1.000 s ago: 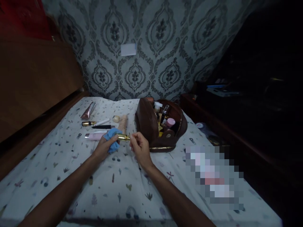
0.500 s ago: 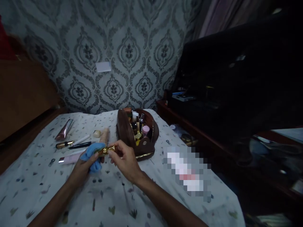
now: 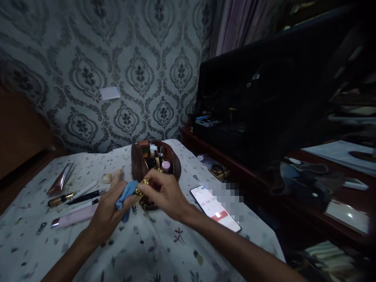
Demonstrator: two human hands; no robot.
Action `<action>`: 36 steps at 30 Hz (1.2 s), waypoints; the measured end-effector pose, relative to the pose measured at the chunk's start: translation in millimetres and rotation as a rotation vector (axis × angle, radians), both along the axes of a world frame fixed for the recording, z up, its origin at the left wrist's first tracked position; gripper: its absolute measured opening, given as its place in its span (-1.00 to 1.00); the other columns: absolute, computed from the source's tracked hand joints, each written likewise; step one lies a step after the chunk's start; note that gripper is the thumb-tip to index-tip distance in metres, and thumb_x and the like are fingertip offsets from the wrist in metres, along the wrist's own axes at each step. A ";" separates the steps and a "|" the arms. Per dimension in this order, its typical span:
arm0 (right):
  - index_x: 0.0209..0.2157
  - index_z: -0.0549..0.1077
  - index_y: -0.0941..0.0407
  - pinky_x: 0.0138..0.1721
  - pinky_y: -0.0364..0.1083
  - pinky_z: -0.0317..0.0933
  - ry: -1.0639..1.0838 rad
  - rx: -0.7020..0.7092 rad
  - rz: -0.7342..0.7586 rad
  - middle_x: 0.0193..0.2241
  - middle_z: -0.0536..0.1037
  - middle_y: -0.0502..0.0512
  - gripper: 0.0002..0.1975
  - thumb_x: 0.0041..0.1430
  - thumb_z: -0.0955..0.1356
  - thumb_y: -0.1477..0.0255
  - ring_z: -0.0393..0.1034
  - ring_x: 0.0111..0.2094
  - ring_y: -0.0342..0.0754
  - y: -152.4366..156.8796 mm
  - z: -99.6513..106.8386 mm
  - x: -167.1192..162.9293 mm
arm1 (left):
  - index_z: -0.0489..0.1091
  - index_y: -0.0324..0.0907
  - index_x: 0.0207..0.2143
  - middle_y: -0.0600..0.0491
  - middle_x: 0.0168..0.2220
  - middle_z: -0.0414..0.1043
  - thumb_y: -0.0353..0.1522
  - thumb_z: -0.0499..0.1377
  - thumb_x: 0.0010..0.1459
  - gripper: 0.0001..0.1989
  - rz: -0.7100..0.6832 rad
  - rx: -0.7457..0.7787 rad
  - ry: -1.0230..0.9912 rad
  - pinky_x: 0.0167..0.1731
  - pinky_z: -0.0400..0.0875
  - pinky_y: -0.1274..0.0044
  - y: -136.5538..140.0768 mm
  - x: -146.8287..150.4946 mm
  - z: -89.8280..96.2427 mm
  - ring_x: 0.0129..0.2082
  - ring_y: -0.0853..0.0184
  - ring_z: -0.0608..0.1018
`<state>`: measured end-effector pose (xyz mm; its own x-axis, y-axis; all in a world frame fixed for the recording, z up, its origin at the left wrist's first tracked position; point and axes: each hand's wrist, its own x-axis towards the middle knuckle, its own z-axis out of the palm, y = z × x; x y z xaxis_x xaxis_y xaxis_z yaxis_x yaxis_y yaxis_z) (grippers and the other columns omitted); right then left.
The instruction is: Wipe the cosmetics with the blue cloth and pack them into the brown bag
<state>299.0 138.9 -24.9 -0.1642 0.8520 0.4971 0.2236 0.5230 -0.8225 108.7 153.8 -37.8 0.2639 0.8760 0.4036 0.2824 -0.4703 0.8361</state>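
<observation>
My left hand (image 3: 113, 203) is closed around a bunched blue cloth (image 3: 128, 192). The cloth wraps part of a small, shiny gold cosmetic tube (image 3: 143, 187); its exact kind is unclear because fingers cover much of it. Thumb and fingers of my right hand (image 3: 166, 192) pinch the tube's other end. Just behind my hands stands a brown makeup bag (image 3: 139, 160), unzipped and filled with several small bottles and jars, among them a pink-lidded jar (image 3: 166, 167). A pink tube (image 3: 75, 216) lies left of my left hand.
On the left of the patterned cloth lie a metallic squeeze tube (image 3: 60, 179), a black-and-gold tube (image 3: 60, 199), a white pen-like stick (image 3: 85, 189), a black pencil (image 3: 85, 197) and a cream-coloured rounded item (image 3: 107, 178). A phone (image 3: 216, 209) showing a timer lies at right, beside a dark television (image 3: 249, 102).
The view has turned right, so the bag and items sit farther left. Both hands still hold the gold tube and cloth, now in front of the bag. The phone screen shows more plainly.
</observation>
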 end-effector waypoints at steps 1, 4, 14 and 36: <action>-0.45 0.35 0.11 -0.45 -0.18 0.06 0.017 0.002 -0.022 -0.56 0.34 -0.08 -0.75 0.21 0.34 0.26 0.21 -0.50 -0.17 4.9 3.9 6.3 | 0.38 -0.09 -0.49 0.08 -0.49 0.34 -0.15 0.24 0.11 -0.75 0.005 0.097 0.089 -0.22 0.31 0.44 4.4 3.5 3.0 -0.38 0.23 0.40; -0.44 0.37 0.12 -0.45 -0.19 0.06 0.023 0.034 -0.111 -0.57 0.34 -0.07 -0.73 0.21 0.34 0.23 0.21 -0.50 -0.17 21.5 14.4 24.5 | 0.40 -0.13 -0.34 0.01 -0.34 0.38 -0.19 -0.01 0.32 -0.71 0.035 0.370 0.459 -0.29 0.28 0.43 17.4 12.0 7.6 -0.34 0.23 0.41; -0.41 0.46 0.18 -0.38 -0.15 0.05 -0.441 0.136 -0.384 -0.51 0.44 0.00 -0.81 0.19 0.33 0.35 0.28 -0.45 -0.13 91.2 28.8 59.2 | 0.30 -0.04 0.15 0.00 -0.23 0.36 -0.46 0.01 0.25 -0.57 0.205 0.704 0.985 -0.17 0.39 0.38 23.9 11.9 -7.8 -0.29 0.22 0.48; -0.07 0.48 0.15 -0.21 -0.06 0.20 -1.206 0.013 -0.357 -0.08 0.55 0.28 -0.71 0.19 0.26 0.55 0.45 -0.06 0.13 128.8 29.5 40.7 | 0.27 -0.04 0.18 -0.09 -0.15 0.44 -0.39 -0.05 0.28 -0.56 0.231 0.843 0.922 -0.41 0.45 0.46 30.3 -0.4 -23.9 -0.02 0.04 0.52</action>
<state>339.7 267.8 4.6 -0.2809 0.9386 0.2001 0.9584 0.2852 0.0075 108.3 184.0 -61.7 0.6190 0.5011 0.6048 0.7438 -0.6212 -0.2466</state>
